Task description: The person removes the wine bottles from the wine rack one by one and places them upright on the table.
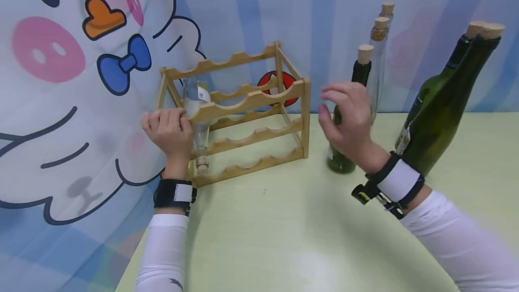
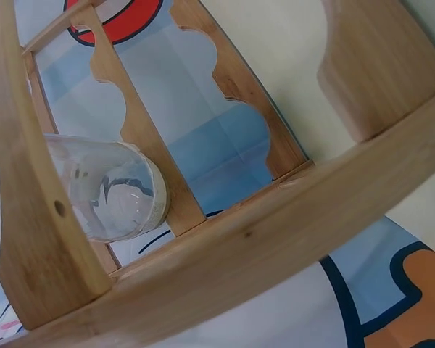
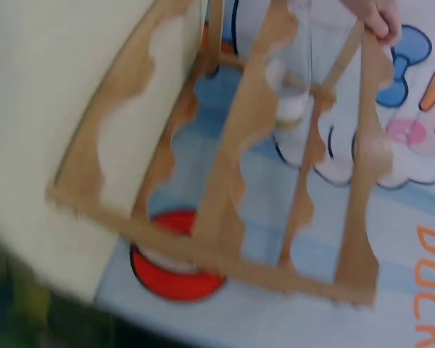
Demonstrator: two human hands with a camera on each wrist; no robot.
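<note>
A small wooden wine rack (image 1: 253, 101) with scalloped rails stands on the table. My left hand (image 1: 169, 130) grips its upper front corner at the left, fingers curled over the wood. In the left end of the rack lies a clear glass bottle (image 1: 201, 136), its corked neck tilted down toward the front; its round base (image 2: 134, 199) shows between the rails in the left wrist view. Right of the rack, my right hand (image 1: 350, 120) is raised with bent fingers and thumb apart, holding nothing. It partly hides a small green bottle (image 1: 340, 162) with a cork; contact cannot be told.
Two clear corked bottles (image 1: 379, 55) stand behind the small green one. Farther right are two larger green bottles (image 1: 439, 111), partly behind my right wrist. A cartoon-printed cloth (image 1: 121, 148) hangs behind and left of the pale table (image 1: 275, 229).
</note>
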